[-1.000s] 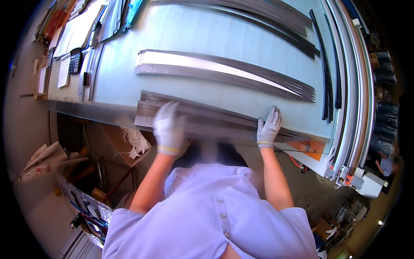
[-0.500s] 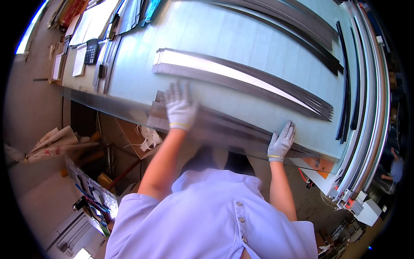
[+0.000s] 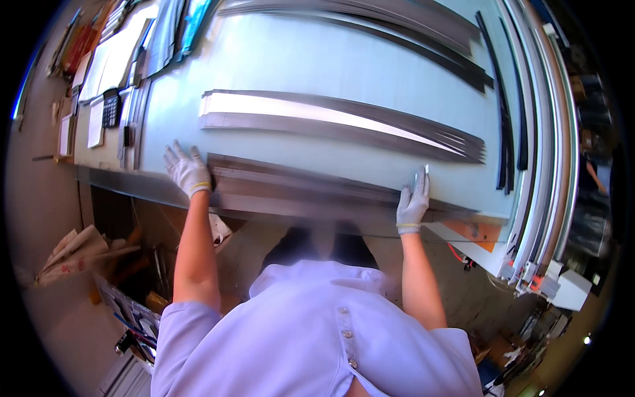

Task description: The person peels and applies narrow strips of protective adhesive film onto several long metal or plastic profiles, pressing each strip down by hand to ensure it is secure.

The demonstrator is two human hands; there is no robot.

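Note:
Thin, dark grey flat strips lie in a long stack along the near edge of the glass-like table, their right part narrowing to a point. At the left end of this stack is my left hand, in a pale glove, fingers spread, its thumb side against or just beside the strip ends. My right hand, gloved too, rests at the stack's right part with fingers stretched out. Neither hand grips anything. Farther in lies a second fanned stack of grey strips, with a bright white glossy band along it.
More dark strips lie at the far side. Black narrow bars and metal rails run along the right. At the left are a calculator, a notepad and papers. An orange panel shows below the right corner.
My left hand has moved left, off the top of the near strips to their left end. My right hand stays by the right part. The whole view has shifted somewhat.

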